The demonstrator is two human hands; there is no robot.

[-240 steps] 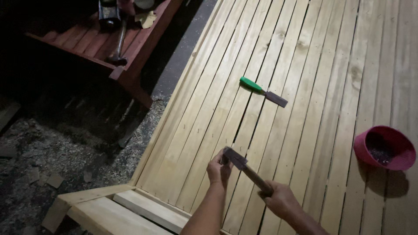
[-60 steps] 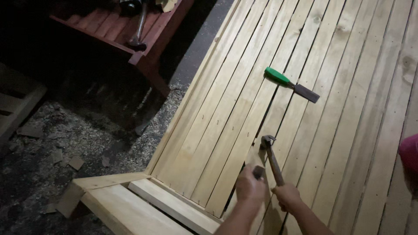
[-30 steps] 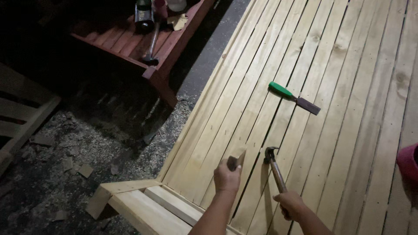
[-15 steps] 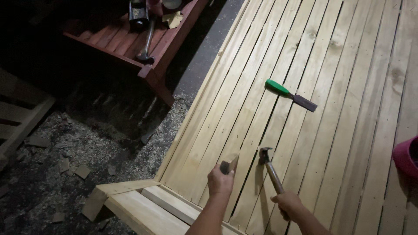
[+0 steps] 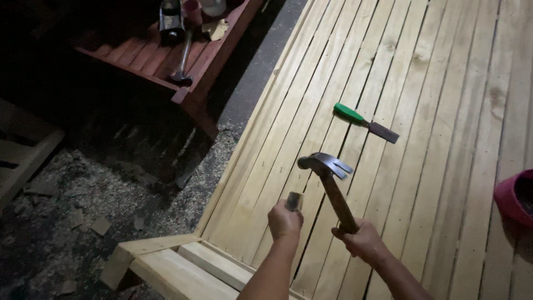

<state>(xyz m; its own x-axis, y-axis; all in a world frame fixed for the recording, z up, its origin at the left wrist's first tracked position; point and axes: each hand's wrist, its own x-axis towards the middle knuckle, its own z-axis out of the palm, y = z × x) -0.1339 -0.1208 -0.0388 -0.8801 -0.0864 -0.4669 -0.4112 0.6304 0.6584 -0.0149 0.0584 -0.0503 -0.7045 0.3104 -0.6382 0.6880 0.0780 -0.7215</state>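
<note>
Two hands at work: our left hand [image 5: 285,221] pinches a small metal punch [image 5: 294,200] upright on the slatted panel [image 5: 444,83]; our right hand [image 5: 361,241] grips the raised hammer [image 5: 327,178] (striking stage, aim squarely).

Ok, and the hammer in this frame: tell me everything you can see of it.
The claw hammer with a dark metal head and brown handle is raised above the pale wooden slatted panel, touching no wood. Its head is at upper left, striking face pointing left, forked claw pointing right. The handle slopes down to the right into the right hand, which grips its lower end. The left hand is beside it, apart, holding up a small object.
</note>
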